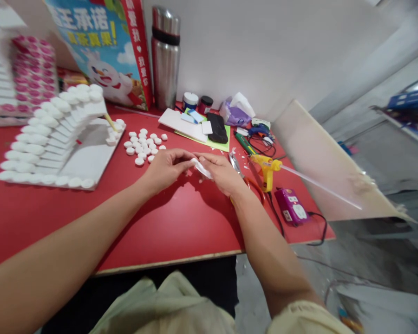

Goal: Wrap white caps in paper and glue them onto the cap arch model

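Note:
Over the middle of the red table, my left hand point(167, 169) pinches one end of a small flat white piece point(202, 169). The other end is gripped by my right hand point(222, 170), so both hands are closed on it; its exact kind is unclear. Left of my hands lies a pile of small white rounded discs point(144, 147). Further left stands a white stair-like model point(61, 153), edged with rows of similar discs. Close to my right hand lie scissors point(234, 163) with orange handles, partly hidden by my wrist.
A yellow glue gun point(266, 169) with a long clear stick rests at right, beside a purple power socket box point(291, 206). Behind are a steel flask point(166, 60), a printed carton point(106, 51), small jars point(190, 100), white card point(181, 124) and a tissue pack point(235, 113).

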`<state>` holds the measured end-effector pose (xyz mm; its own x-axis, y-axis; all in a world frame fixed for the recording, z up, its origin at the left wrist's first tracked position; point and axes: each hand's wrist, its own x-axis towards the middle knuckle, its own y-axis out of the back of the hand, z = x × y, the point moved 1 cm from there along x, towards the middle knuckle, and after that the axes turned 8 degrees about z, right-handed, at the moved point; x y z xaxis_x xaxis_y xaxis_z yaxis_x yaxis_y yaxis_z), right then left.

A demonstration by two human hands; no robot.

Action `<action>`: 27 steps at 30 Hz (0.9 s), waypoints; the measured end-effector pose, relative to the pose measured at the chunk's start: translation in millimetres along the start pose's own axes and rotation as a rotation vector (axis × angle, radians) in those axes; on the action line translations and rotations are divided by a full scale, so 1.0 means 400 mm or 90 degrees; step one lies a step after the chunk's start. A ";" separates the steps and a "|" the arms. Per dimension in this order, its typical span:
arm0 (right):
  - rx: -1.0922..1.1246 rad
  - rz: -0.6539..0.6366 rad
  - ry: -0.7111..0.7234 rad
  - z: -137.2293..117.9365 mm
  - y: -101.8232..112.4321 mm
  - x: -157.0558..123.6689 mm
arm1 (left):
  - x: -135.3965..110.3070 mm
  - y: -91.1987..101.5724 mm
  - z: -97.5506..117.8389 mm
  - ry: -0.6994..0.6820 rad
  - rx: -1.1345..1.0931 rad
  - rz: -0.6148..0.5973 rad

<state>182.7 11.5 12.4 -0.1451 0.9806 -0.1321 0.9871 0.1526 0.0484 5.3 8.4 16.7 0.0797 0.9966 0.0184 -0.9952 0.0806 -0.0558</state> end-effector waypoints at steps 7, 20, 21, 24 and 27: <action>0.069 -0.053 -0.016 -0.014 -0.004 -0.010 | -0.003 -0.007 0.000 0.021 -0.072 -0.006; -0.141 0.051 0.166 -0.023 -0.003 -0.011 | 0.001 0.002 -0.013 0.058 -0.143 0.014; -0.157 0.065 0.184 -0.026 -0.006 -0.014 | 0.002 0.003 -0.014 0.056 -0.143 0.017; -0.241 0.112 0.244 -0.034 -0.011 -0.023 | 0.004 0.005 -0.016 0.057 -0.137 0.030; -0.318 0.139 0.308 -0.038 -0.007 -0.026 | 0.003 0.005 -0.016 0.049 -0.120 0.033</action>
<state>180.4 2.8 28.5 -0.0759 0.9220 0.3798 0.8647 -0.1288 0.4855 3.7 10.1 10.1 0.0404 0.9971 -0.0651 -0.9704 0.0236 -0.2402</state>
